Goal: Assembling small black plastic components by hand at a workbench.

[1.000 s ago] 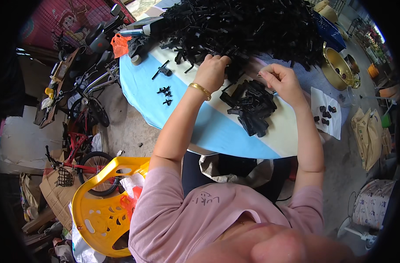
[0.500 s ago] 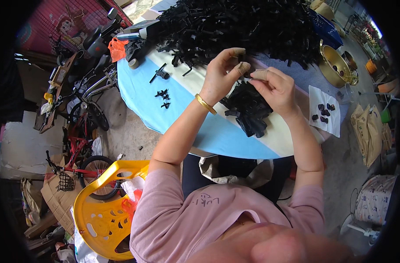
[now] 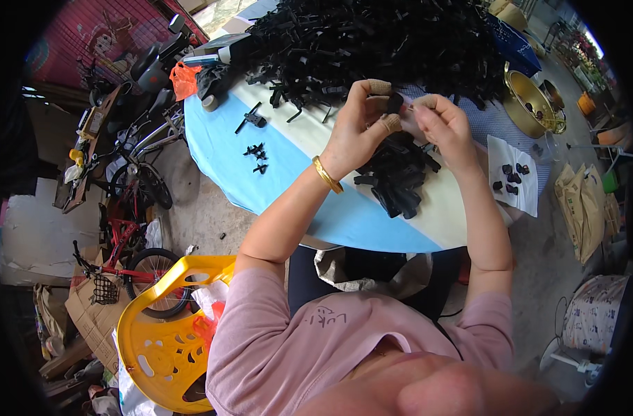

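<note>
L grip (image 3: 354,132): thumb + fingers pinching dark pc (image 3: 395,103); fingertips wear beige wraps. 1 s ago this hand was down at heap's near edge; now up, drawn in twd R.
R grip (image 3: 451,135): fingertips pressed tog. on thin bit (image 3: 408,107), too small to ID; tips slightly higher than 0.5 s ago, just R of pc.
Dark pc: btwn the 2 hands, held above counter (image 3: 282,166), far side of small pile (image 3: 396,184). Whether thin bit touches it: can't tell.
Meaning: prob. past picking-up, now at close 2-handed work on 1 pc; joined or not, can't judge.
Small pile: black parts, mostly uncovered, just below hands; no clear change.
Heap (image 3: 372,48): big, black parts, far side of counter; L hand now off its edge.
Counter, L side: larger black part (image 3: 251,119) w/ a few smaller black pcs (image 3: 257,151) nearer person, same spots as 1 s ago.
Counter, R side: white sheet (image 3: 496,152) w/ small dark lumps (image 3: 514,178), unchanged; gold-coloured pot (image 3: 516,104) beyond.
</note>
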The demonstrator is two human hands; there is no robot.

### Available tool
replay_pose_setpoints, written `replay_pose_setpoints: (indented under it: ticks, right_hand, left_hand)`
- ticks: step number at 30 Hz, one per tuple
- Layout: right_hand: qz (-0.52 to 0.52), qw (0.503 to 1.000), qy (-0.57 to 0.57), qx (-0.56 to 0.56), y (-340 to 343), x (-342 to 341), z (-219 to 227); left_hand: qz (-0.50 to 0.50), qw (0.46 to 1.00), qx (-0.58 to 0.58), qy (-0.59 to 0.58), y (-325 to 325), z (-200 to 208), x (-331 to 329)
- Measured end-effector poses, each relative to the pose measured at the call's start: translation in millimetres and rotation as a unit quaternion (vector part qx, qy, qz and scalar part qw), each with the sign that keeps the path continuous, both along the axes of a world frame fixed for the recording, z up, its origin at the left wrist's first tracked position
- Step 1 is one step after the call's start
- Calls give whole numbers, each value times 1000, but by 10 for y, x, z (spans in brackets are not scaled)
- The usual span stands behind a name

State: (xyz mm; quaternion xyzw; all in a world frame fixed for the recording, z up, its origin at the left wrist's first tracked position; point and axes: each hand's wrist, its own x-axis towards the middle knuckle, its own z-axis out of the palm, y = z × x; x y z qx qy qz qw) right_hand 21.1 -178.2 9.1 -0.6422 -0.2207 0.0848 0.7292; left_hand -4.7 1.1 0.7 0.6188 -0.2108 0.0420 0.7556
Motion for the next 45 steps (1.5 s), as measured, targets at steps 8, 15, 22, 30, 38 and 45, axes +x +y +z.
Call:
replay_pose_setpoints:
  ticks: [8, 15, 22, 30, 38, 45]
  right_hand:
    - [-76, 981, -154, -95, 181, -110, -60]
    - [-64, 989, -84, -104, 190, -164, 5]
    - [-54, 993, -39, -94, 181, -188, 57]
    - [-97, 950, -259, -145, 65, -123, 16]
    - [-128, 919, -357, -112, 75, -130, 85]
    - [-70, 975, -192, -82, 120, -139, 27]
  left_hand:
    - [44, 997, 42, -53, -37, -34, -15]
    - [139, 974, 146, -105, -49, -15, -74]
    - [254, 893, 198, -314, -71, -30, -47]
    - [-11, 988, -150, 37, 70, 136, 5]
    - [-148, 969, -129, 150, 120, 44, 84]
    - [-70, 995, 52, -41, -22, 21, -72]
